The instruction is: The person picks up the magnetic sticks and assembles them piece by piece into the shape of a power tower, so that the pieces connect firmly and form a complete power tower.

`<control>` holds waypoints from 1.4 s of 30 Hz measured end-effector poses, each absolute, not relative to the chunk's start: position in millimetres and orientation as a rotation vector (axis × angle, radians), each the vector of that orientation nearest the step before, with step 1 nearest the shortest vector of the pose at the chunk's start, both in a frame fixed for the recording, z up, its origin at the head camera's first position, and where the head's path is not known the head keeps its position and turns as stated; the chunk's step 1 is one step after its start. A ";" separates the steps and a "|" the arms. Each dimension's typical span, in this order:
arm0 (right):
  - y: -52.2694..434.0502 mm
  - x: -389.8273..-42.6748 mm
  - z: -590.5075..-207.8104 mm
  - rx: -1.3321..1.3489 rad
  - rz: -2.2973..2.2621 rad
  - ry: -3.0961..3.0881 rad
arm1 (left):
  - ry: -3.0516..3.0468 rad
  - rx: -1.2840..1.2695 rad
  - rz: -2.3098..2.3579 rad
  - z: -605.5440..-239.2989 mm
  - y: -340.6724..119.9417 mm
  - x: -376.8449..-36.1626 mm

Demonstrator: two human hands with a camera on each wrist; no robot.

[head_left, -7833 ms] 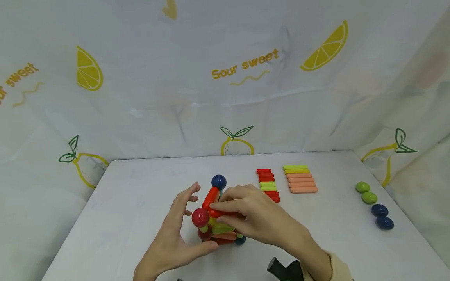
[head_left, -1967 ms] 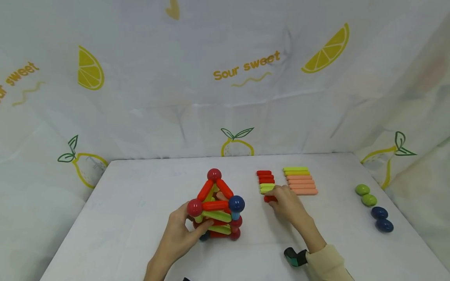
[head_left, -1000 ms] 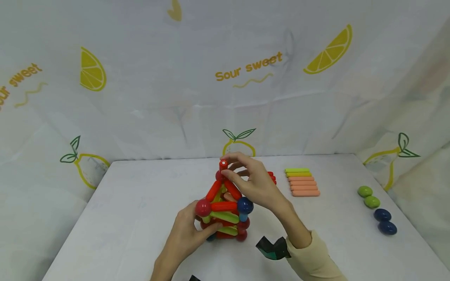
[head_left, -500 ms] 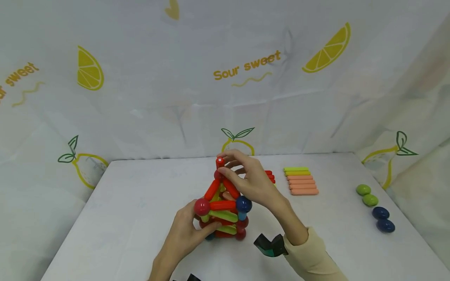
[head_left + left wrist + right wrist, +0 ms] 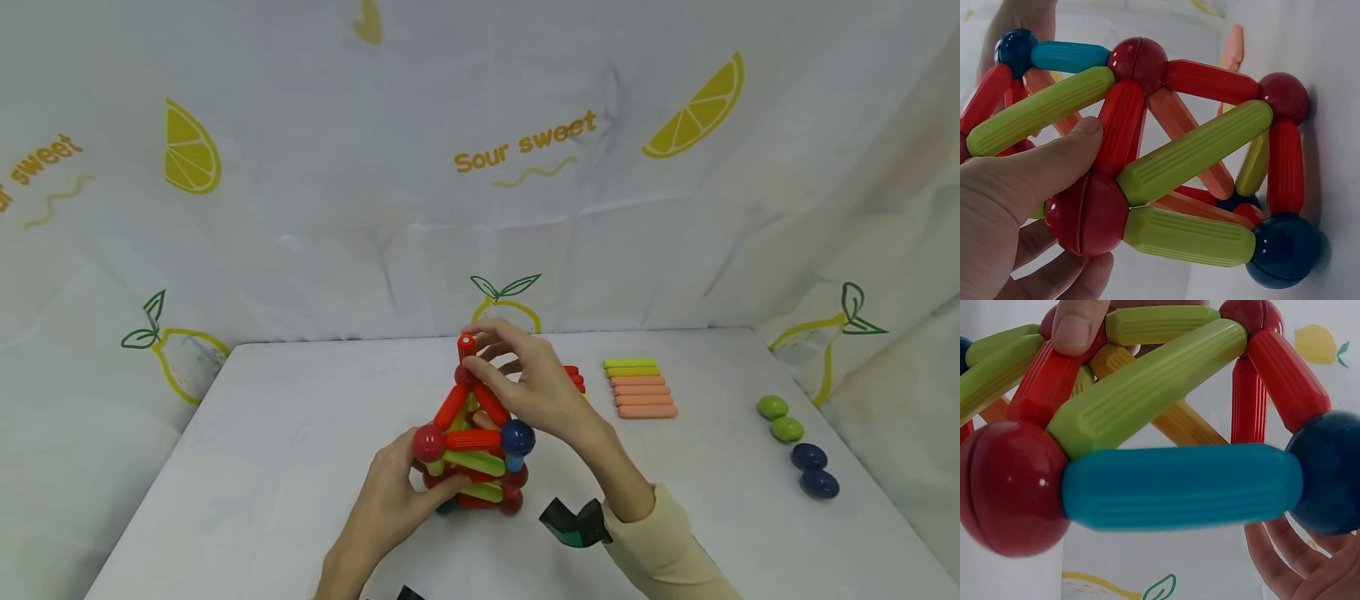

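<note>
A tower of magnetic rods and balls (image 5: 474,439) stands on the white table. My left hand (image 5: 397,493) grips it low on its left side. In the left wrist view, the thumb (image 5: 1066,153) lies against a red rod while other fingers curl below a dark red ball (image 5: 1088,215). My right hand (image 5: 536,383) pinches a short red rod (image 5: 467,347), which stands upright at the red top ball (image 5: 465,377). A blue ball (image 5: 517,437) forms the right corner under that peak. In the right wrist view, a blue rod (image 5: 1071,56) joins red and blue balls.
Behind the right hand, several short red rods (image 5: 573,377) are partly hidden. Longer green, yellow and peach rods (image 5: 647,400) lie in a row beside them. Two green balls (image 5: 787,429) and two dark blue balls (image 5: 819,484) sit by the table's right edge.
My right hand has taken a short red rod from the pile and brought it to the tower's top ball. The tower has gained its peak; both hands have barely moved over the last second.
</note>
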State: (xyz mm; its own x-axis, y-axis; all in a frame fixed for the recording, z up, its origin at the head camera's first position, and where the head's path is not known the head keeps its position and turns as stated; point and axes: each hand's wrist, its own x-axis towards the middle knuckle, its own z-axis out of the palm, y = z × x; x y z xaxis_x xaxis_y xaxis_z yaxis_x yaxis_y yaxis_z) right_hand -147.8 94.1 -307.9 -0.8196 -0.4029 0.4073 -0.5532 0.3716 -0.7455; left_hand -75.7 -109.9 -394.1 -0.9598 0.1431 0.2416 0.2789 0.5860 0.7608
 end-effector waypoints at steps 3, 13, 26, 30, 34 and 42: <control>105.3 -150.5 -313.7 0.806 1.400 -2.471 | -2.650 -0.373 -1.321 -395.2 -110.2 -76.0; 174.9 -167.2 -397.4 0.407 0.820 -2.948 | -2.645 -0.379 -1.340 -395.9 -111.6 -76.3; 184.7 -172.7 -430.5 0.259 0.663 -3.084 | -2.657 -0.359 -1.348 -395.7 -112.0 -76.5; 183.7 -173.1 -433.3 0.271 0.624 -3.080 | -2.660 -0.364 -1.336 -395.9 -111.3 -76.4; 182.5 -173.3 -436.0 0.322 0.545 -3.096 | -2.657 -0.366 -1.329 -396.5 -111.2 -76.5; 168.9 -152.8 -395.7 0.367 1.238 -2.719 | -2.652 -0.368 -1.315 -397.5 -110.8 -76.7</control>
